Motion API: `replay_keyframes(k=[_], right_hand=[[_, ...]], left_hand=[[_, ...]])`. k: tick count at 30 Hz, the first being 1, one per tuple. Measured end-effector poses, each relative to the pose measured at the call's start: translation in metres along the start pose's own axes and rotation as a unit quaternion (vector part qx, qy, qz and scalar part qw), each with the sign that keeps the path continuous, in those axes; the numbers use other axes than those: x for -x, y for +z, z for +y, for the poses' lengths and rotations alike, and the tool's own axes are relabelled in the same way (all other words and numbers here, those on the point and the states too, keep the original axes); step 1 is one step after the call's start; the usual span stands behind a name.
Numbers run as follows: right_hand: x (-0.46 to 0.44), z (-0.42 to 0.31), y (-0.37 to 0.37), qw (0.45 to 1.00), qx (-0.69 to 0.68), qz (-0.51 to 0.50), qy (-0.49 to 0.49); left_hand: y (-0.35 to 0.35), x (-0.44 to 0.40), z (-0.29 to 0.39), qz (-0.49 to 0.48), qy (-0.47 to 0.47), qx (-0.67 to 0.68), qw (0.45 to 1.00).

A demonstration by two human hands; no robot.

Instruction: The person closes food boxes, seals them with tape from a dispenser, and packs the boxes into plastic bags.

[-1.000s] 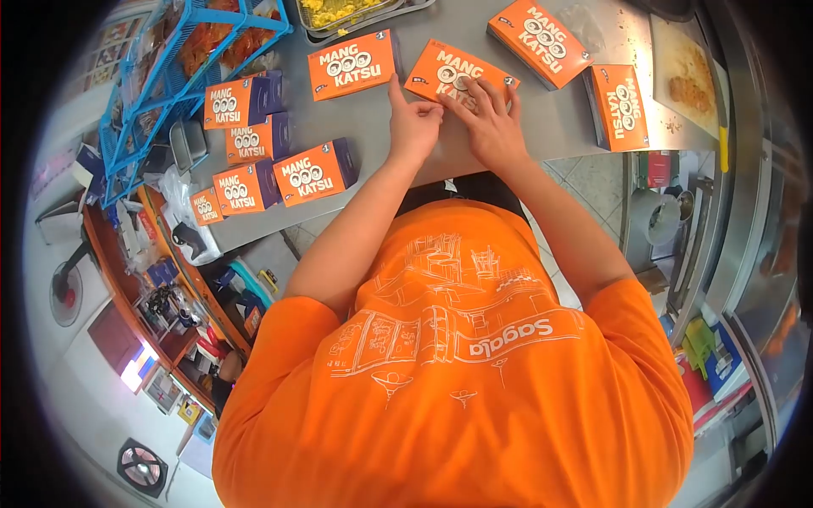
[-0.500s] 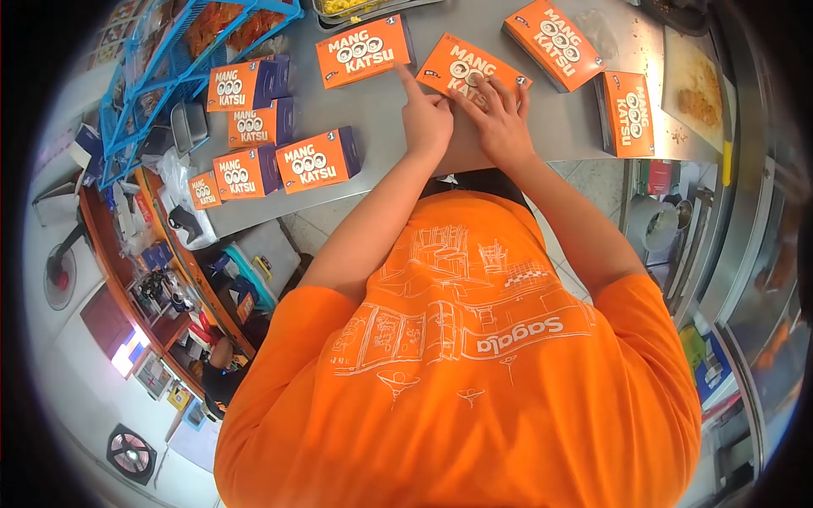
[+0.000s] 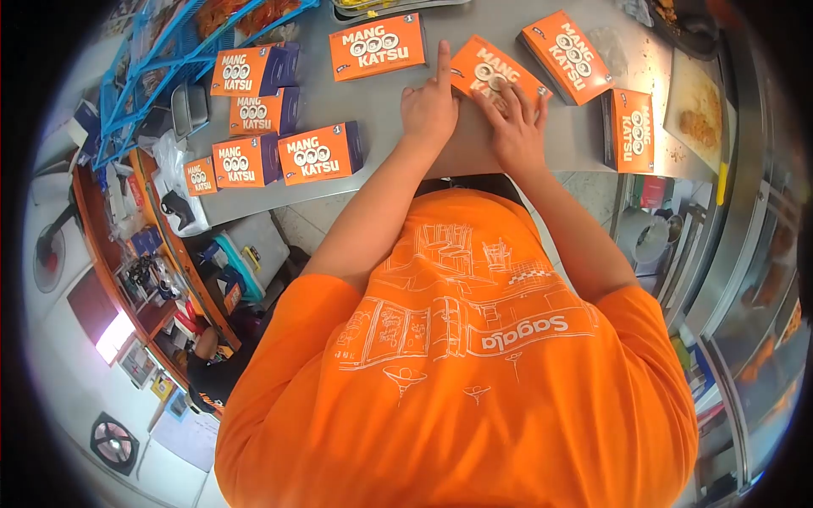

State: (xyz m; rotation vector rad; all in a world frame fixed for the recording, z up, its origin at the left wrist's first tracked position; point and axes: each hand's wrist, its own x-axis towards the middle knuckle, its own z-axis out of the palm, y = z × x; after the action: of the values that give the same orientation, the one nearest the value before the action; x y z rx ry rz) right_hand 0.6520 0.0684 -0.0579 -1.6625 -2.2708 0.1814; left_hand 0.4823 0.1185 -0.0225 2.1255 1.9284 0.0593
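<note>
My left hand point(image 3: 428, 110) hovers over the steel table with its index finger stretched away from me and the other fingers curled; nothing shows in it. Its fingertip lies between two orange boxes marked "Mang Katsu": a flat one point(image 3: 381, 49) to the left and a slanted one point(image 3: 491, 61) to the right. On the near side of the slanted box, my right hand point(image 3: 518, 135) rests with fingers spread across the printed top. Farther right lie a tilted orange box point(image 3: 566, 55) and another orange box point(image 3: 628, 131) turned sideways.
Several more orange boxes, such as this one point(image 3: 318, 157), stand on the table's left part. Beyond them are a blue rack point(image 3: 127, 102) and a metal container point(image 3: 188, 110). A tray with yellow food point(image 3: 398, 7) is at the far edge; a cutting board point(image 3: 690, 102) lies right.
My left index finger has gone from the left flat box's near corner to the gap beside the slanted box. My right hand remains on the slanted box. The whole view has shifted slightly.
</note>
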Motion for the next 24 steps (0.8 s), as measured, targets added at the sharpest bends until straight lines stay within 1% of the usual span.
replay_keyframes(k=[2,3,4,5,6,8,9,10,11,12,13,14,15,16,17,18,19,20,24], right_hand=[[0.003,0.004,-0.009,1.000,0.012,0.002,-0.001],[0.004,0.003,-0.016,1.000,0.011,-0.001,0.029],[0.003,0.002,-0.022,0.998,0.009,-0.005,0.059],[-0.003,-0.003,-0.031,0.998,0.014,0.025,0.051],[-0.014,-0.004,-0.032,0.999,0.011,0.024,0.041],[-0.038,-0.006,-0.030,0.994,-0.090,0.049,-0.026],[-0.056,-0.011,-0.030,0.991,-0.119,0.034,-0.058],[-0.075,-0.017,-0.024,0.990,-0.123,0.030,-0.065],[-0.094,-0.023,-0.015,0.979,-0.180,0.005,-0.094],[-0.110,-0.029,-0.005,0.964,-0.234,-0.019,-0.123],[-0.123,-0.035,0.005,0.963,-0.236,-0.020,-0.130],[-0.135,-0.041,0.016,0.962,-0.213,-0.044,-0.168],[-0.144,-0.046,0.025,0.958,-0.188,-0.067,-0.206],[-0.150,-0.050,0.032,0.957,-0.189,-0.066,-0.210],[-0.153,-0.054,0.039,0.961,-0.138,-0.089,-0.221],[-0.153,-0.057,0.045,0.963,-0.086,-0.113,-0.231],[-0.152,-0.057,0.051,0.961,-0.086,-0.115,-0.235],[-0.151,-0.057,0.053,0.963,-0.060,-0.109,-0.238],[-0.148,-0.059,0.058,0.965,0.020,-0.112,-0.237]], left_hand=[[-0.016,0.004,0.000,-0.077,-0.023,0.083,0.993],[-0.025,0.010,-0.002,-0.072,-0.030,0.086,0.993],[-0.034,0.020,-0.004,-0.017,-0.021,0.179,0.984],[-0.042,0.029,-0.009,0.039,-0.012,0.268,0.963],[-0.049,0.036,-0.014,0.045,-0.021,0.268,0.962],[-0.059,0.050,-0.027,0.158,-0.018,0.285,0.945],[-0.061,0.053,-0.036,0.162,-0.026,0.283,0.945],[-0.062,0.055,-0.044,0.183,-0.040,0.326,0.926],[-0.062,0.057,-0.051,0.205,-0.052,0.369,0.905],[-0.062,0.057,-0.057,0.210,-0.058,0.367,0.904],[-0.061,0.054,-0.064,0.165,-0.124,0.489,0.847],[-0.062,0.051,-0.070,0.118,-0.184,0.600,0.770],[-0.065,0.048,-0.073,0.124,-0.185,0.599,0.770],[-0.067,0.046,-0.076,0.110,-0.211,0.655,0.717],[-0.068,0.044,-0.079,0.095,-0.238,0.707,0.660],[-0.066,0.042,-0.082,0.098,-0.241,0.707,0.658],[-0.064,0.039,-0.086,0.091,-0.235,0.724,0.643],[-0.062,0.036,-0.088,0.084,-0.228,0.740,0.627],[-0.053,0.026,-0.092,0.069,-0.251,0.734,0.628]])
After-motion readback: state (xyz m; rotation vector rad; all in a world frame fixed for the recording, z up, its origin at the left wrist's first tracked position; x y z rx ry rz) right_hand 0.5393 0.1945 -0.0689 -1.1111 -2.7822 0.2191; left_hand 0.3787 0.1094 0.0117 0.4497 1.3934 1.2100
